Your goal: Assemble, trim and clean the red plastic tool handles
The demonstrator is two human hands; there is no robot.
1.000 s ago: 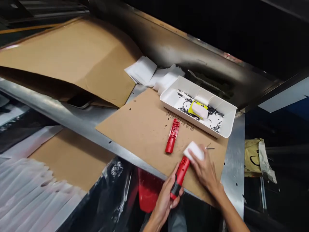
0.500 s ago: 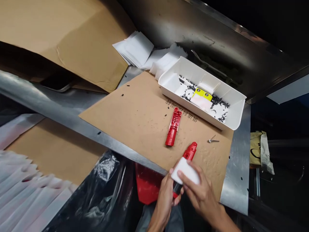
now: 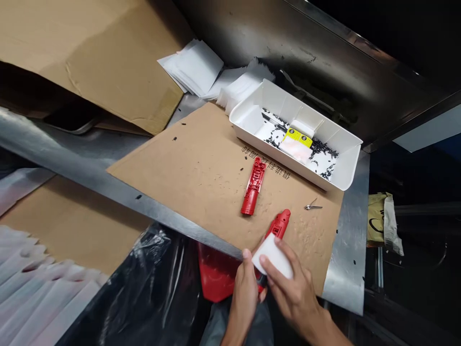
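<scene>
The person worked at the near edge of a cardboard sheet, with both hands just over that edge. The left hand held a red plastic part upright-tilted, its fingers closed narrow around the lower end and the thumb standing up along it. The lower end was mostly hidden inside that grip, while the upper end stuck out over the sheet. The right hand held a white sponge, its fingers spread across the top and wrapped around the block. The sponge touched the red part and covered its middle.

A second red part lay on the sheet, just beyond the hands. Next to it, a small metal clip lay on the sheet. Black shavings were scattered about, and printed characters ran along the far side.

A white tray sat on the far edge of the sheet. It held a sponge with a yellow label and a heap of black shavings. Loose white papers lay past the sheet's far corner. A black plastic bag and a red plastic piece sat below its near edge.
</scene>
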